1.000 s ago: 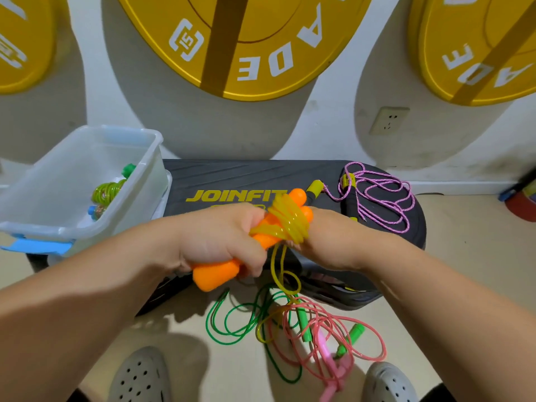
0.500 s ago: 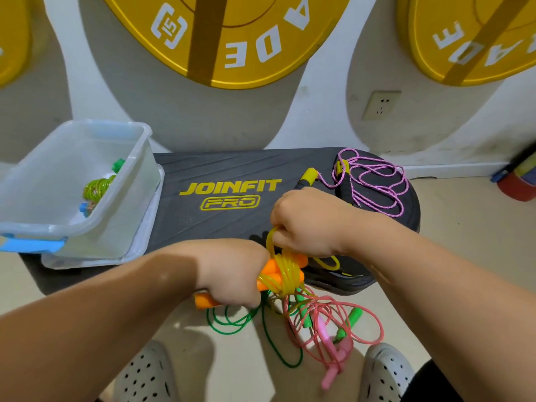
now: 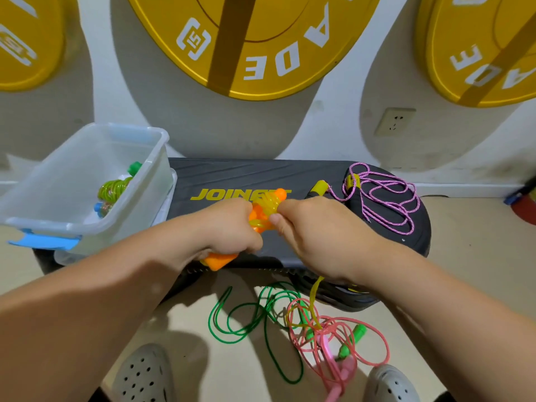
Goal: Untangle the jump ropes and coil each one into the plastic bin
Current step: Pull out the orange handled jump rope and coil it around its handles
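My left hand [image 3: 229,227] grips the orange handles [image 3: 219,261] of a jump rope whose yellow cord [image 3: 268,203] is wound around them. My right hand [image 3: 313,227] pinches that yellow cord beside the coil, and the loose end hangs down to the floor. The clear plastic bin [image 3: 87,227] stands at the left and holds a coiled green rope [image 3: 111,188]. On the floor below lie a green rope [image 3: 246,317] and a pink rope [image 3: 336,346], tangled together. A pink braided rope [image 3: 385,198] lies loose on the black step platform [image 3: 220,175].
The bin sits on its lid at the platform's left end. Yellow weight plates [image 3: 261,44] hang on the wall behind. A wall socket [image 3: 394,121] is at the right. My grey clogs [image 3: 145,375] stand on the floor near the tangled ropes.
Both hands have risen with the orange handles from the platform's front edge to above its top. The right hand has come down beside the coil, still on the yellow cord.
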